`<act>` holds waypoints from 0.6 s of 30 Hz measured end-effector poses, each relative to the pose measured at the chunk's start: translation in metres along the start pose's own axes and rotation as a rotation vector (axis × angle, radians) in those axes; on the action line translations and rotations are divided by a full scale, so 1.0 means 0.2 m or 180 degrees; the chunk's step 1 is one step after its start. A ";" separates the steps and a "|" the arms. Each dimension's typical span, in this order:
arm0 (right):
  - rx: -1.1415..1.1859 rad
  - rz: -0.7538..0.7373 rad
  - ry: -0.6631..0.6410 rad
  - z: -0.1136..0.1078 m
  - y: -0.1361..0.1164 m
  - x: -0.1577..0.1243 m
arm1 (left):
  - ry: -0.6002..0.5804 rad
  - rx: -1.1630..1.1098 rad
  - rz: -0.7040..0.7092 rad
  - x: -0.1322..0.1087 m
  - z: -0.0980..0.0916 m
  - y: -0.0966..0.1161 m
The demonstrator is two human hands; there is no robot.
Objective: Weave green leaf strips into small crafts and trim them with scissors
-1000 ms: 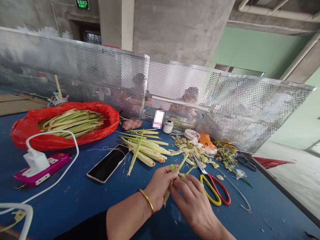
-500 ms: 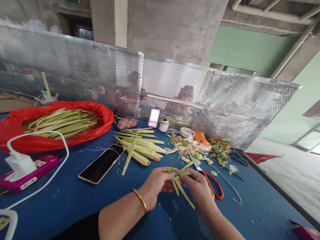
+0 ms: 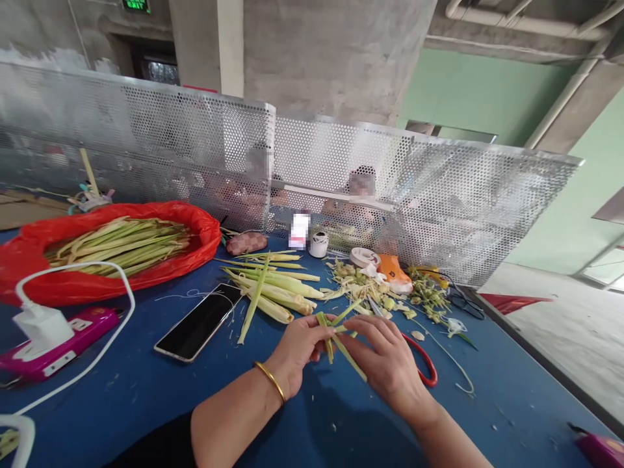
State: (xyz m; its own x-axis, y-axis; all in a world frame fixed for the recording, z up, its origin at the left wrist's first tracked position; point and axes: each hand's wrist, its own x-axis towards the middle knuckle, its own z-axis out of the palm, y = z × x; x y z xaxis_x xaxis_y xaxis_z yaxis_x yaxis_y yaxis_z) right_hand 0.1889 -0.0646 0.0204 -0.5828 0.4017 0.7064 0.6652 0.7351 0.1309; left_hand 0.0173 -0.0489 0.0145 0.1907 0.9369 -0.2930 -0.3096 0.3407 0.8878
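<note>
Several folded green leaf strips (image 3: 347,354) cross between my hands over the blue table. My left hand (image 3: 297,348), with a gold bangle on its wrist, pinches the strips where they cross. Close against them on the right, my right hand (image 3: 390,357) has its fingers bent round the strips, its fingertips at the crossing. Red-handled scissors (image 3: 426,364) lie partly hidden behind my right hand. Just beyond my hands is a pile of pale green husks and leaves (image 3: 277,289).
At left are a red bag (image 3: 205,227) of long leaves, a black phone (image 3: 199,323) and a magenta power strip (image 3: 73,344). Scraps (image 3: 358,283) and a tape roll (image 3: 364,257) lie before the perforated screen (image 3: 331,156); people sit behind it.
My right hand has turned, its back now more upward, and covers more of the scissors. Both hands have risen slightly in view, and the strips have shifted left and up.
</note>
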 end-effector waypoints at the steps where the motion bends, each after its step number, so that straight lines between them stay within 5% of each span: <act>1: 0.0044 -0.0117 -0.0031 -0.01 0.00 0.01 | -0.0037 0.0088 0.0072 0.00 0.00 -0.01; 10: 0.0658 0.0119 0.0022 0.00 -0.06 0.02 | -0.0200 0.0371 0.0292 -0.02 0.04 -0.02; 18: 0.1785 0.2304 -0.0165 0.05 -0.05 -0.01 | -0.0392 0.0621 0.0276 -0.04 0.04 0.00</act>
State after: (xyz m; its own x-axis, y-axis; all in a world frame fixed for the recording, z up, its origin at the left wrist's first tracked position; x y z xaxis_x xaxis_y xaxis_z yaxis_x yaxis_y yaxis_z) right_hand 0.1792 -0.0670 0.0120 -0.1412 0.8816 0.4504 0.5600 0.4463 -0.6980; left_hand 0.0239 -0.0572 0.0196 0.2871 0.9412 -0.1779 -0.1461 0.2266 0.9630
